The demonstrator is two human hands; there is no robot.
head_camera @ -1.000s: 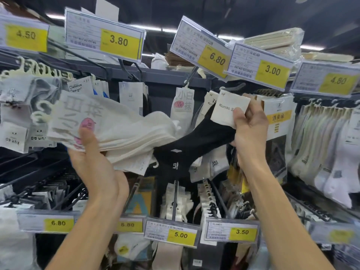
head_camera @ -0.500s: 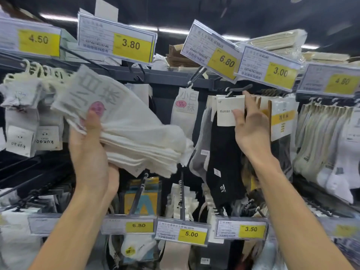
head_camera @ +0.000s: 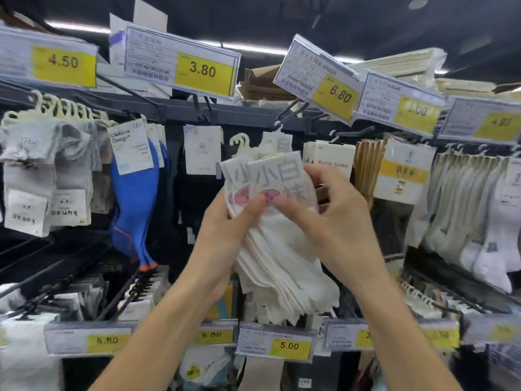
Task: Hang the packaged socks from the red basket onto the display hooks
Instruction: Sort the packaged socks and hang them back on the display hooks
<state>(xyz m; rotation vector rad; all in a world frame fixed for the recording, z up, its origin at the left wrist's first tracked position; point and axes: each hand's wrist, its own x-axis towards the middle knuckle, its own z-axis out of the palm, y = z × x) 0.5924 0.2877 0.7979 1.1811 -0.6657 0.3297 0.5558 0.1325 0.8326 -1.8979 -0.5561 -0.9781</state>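
Note:
A stack of white packaged socks (head_camera: 284,266) with white header cards and pink round stickers hangs in front of me at the centre of the display. My left hand (head_camera: 225,232) grips the stack from the left, thumb on the front card. My right hand (head_camera: 335,221) holds the front pack's card (head_camera: 277,177) from the right, fingers pinched on it. Small white plastic hanger hooks (head_camera: 239,141) stick up above the cards. The display hook (head_camera: 293,108) under the 6.80 tag is just above and carries a matching white pack. The red basket is out of view.
Rows of hooks hold other socks: grey pairs (head_camera: 42,170) at left, a blue pair (head_camera: 132,210), black pairs, Kunao Socks packs (head_camera: 335,156), white pairs (head_camera: 479,221) at right. Yellow price tags 4.50, 3.80 (head_camera: 203,70), 6.80 jut out above; a lower tag row (head_camera: 287,345) sits below.
My left hand has carried the white stack from the left to the centre. My right hand has let go of the black Kunao pack, now hanging, and has come onto the stack's front card.

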